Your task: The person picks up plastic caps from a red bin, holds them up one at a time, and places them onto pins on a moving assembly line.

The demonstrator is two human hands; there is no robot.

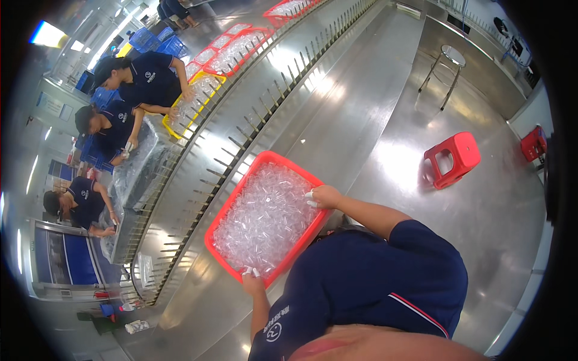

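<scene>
One long, shiny stainless-steel counter [355,90] is crossed lengthwise by rows of thin metal pegs [238,144]. Beyond the pegs, three co-workers [147,78] in navy shirts and dark caps are seen at the far side. On the floor to the right, a round-topped metal stool [453,56] and a low red plastic stool [460,153] are placed apart from each other. A rectangular red plastic tray [317,180] is held in front of the body, over the counter and beside the pegs; whether it is also supported from below cannot be told. A yellow-rimmed tray [170,128] is handled by one co-worker. The red tray's right rim is gripped by the right hand [326,197], its near left corner by the left hand [253,281]. On both hands the fingers are bent over the rim, pinching it; the thumbs cannot be made out. White coverings [310,196] are worn on fingertips. Inside, small clear plastic pieces [262,210] are heaped.
</scene>
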